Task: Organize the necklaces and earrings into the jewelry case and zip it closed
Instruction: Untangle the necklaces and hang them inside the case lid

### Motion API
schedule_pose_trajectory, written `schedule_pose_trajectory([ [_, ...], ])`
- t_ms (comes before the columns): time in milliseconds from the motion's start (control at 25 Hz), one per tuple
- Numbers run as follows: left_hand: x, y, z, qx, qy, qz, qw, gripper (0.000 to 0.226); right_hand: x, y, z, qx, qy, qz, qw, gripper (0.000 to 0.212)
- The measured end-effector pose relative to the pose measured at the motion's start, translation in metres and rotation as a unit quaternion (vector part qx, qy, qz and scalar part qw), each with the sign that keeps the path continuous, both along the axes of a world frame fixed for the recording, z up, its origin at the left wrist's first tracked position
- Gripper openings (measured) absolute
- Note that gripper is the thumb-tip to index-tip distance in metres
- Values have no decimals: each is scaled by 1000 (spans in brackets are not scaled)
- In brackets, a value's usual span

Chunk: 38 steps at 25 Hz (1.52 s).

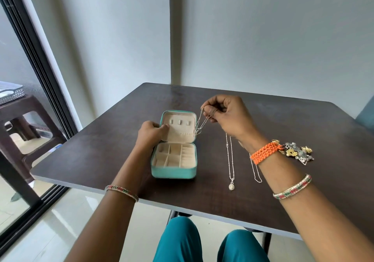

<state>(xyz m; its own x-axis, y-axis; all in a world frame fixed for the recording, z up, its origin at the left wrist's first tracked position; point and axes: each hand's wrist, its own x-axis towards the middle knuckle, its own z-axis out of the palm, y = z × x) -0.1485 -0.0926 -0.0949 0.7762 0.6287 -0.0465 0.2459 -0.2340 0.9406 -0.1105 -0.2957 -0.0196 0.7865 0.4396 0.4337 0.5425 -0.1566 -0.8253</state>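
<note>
A teal jewelry case (173, 171) lies open on the dark table (101, 144), its beige lid upright and its divided tray toward me. My left hand (152, 132) grips the lid's left edge. My right hand (224, 114) pinches a thin silver necklace (200, 123) that hangs in a loop beside the lid's right edge. Two more silver necklaces lie on the table: one with an oval pendant (230, 160), the other (256, 172) partly hidden under my right forearm. A heap of earrings (298, 152) sits right of my wrist.
The table's near edge (182, 207) runs just above my knees. A wall corner stands behind the table. A dark plastic stool (19, 116) stands beyond a glass sliding door on the left.
</note>
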Motion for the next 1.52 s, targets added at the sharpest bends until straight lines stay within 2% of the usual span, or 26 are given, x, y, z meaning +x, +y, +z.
schedule_pose_trajectory([
  [120,-1,-12,3,-121,-114,-29,986,22,8,5,-9,15,27,27,999,26],
  [280,10,-35,7,-178,-198,-24,964,12,15,13,-15,24,33,71,997,26],
  [600,18,-50,2,-134,-247,-32,959,12,20,25,-9,10,-34,105,994,27],
  [760,16,-51,1,-124,-233,-54,963,7,20,28,-17,31,-32,102,994,25],
  [800,16,-52,-1,-111,-219,-66,967,8,20,28,-20,41,-19,103,994,23],
  [880,14,-53,-7,-32,-191,-68,979,28,19,28,-25,58,20,108,992,17],
  [960,8,-55,-7,55,-212,-22,975,41,18,28,-31,62,45,109,991,16],
  [1040,2,-54,-5,118,-254,-8,960,34,18,27,-34,60,47,100,992,19],
  [1160,-7,-57,-1,154,-203,-97,962,38,20,23,-31,84,51,90,991,20],
  [1320,-5,-60,-1,190,-154,-175,954,26,25,16,-30,130,71,84,985,16],
  [1520,-3,-60,-2,215,-184,-176,943,19,27,10,-31,181,126,65,973,15],
])
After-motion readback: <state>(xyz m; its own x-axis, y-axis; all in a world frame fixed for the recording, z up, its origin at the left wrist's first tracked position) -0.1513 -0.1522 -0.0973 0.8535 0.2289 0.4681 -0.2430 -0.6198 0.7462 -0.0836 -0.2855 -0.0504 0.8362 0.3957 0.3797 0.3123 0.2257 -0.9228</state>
